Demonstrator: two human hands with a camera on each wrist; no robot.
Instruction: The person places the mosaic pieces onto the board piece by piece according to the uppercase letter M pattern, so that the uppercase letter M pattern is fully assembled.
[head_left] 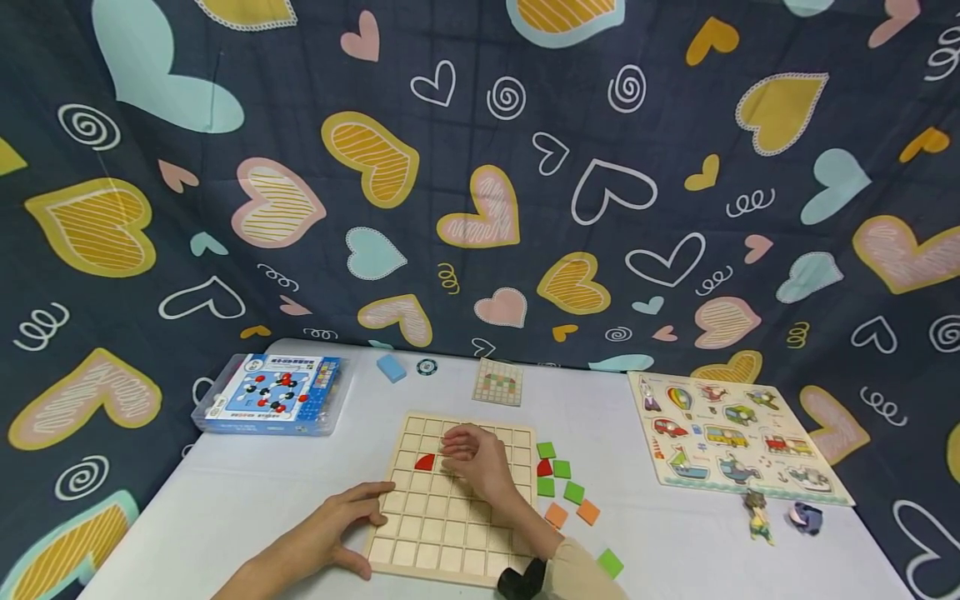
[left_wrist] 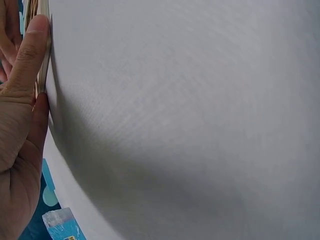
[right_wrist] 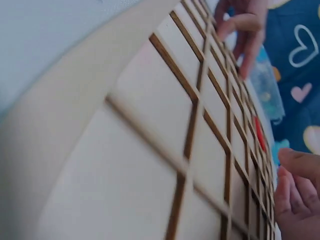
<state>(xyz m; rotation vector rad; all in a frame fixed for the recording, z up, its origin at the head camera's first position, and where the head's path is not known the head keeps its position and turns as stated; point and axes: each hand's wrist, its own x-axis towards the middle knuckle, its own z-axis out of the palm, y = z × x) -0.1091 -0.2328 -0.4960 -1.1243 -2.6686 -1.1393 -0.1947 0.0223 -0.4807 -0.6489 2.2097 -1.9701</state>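
I think I am at the step of putting little colored shapes into the squares of my wooden board (head_left: 431, 530), which lies low in the middle of the frame. One red piece (head_left: 425, 462) sits in a square, just left of my right hand (head_left: 483, 462). The small picture card (head_left: 498, 382), near the middle of the frame and above the board, seems to be what I copy. My next move, I guess, calls for getting another piece. The second red piece (head_left: 544, 468), the green pieces (head_left: 562, 469) and the orange pieces (head_left: 588, 512) lie on the counter (head_left: 225, 517), right of the board in the frame. I would need to turn it to fit its square.

My right arm comes up from the bottom of the frame, and that hand is over the upper middle of the board. Its fingers are loosely bent, and I see nothing between them. My left hand (head_left: 330, 529) comes in from the lower left. Its fingers and thumb are spread against the board's left edge, not wrapped around it. I think that helps stop it sliding.
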